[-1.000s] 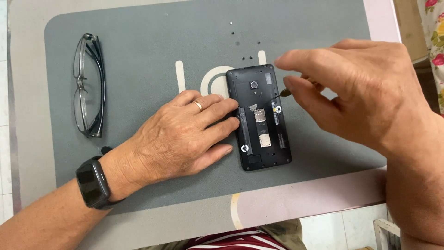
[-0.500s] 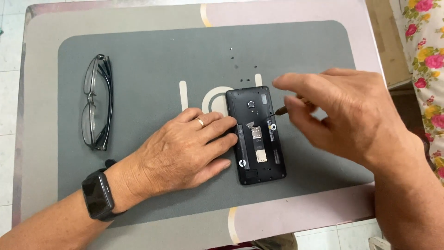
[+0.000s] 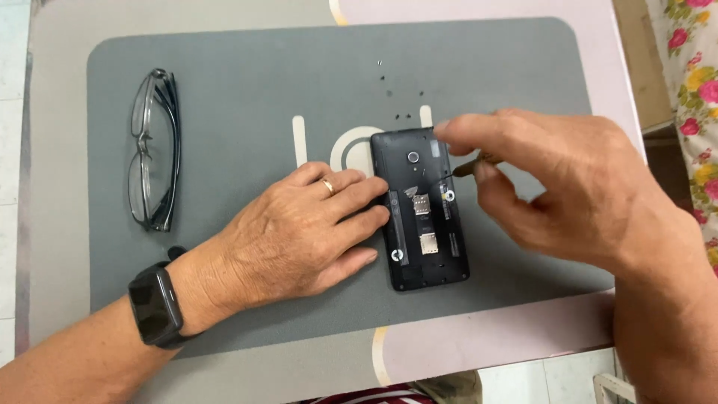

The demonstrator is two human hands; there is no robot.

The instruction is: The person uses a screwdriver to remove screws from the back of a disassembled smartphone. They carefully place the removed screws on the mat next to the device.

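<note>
Likely home, tiled floor (image 3: pixel 13 150), floral fabric (image 3: pixel 692 67)

An opened phone (image 3: pixel 421 209) lies near the centre of a mat (image 3: pixel 247 97) on a table (image 3: pixel 479 344). The left hand (image 3: pixel 299 239) rests at its 9 o'clock, touching it — the right hand (image 3: pixel 568 187) at 3. Glasses (image 3: pixel 153 150) lie far out at 9; small screws (image 3: pixel 396 93) at 12.

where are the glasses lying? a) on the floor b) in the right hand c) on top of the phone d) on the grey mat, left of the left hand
d: the folded glasses lie on the grey mat, well to the left of the left hand, which is pressed against the opened phone.
</note>
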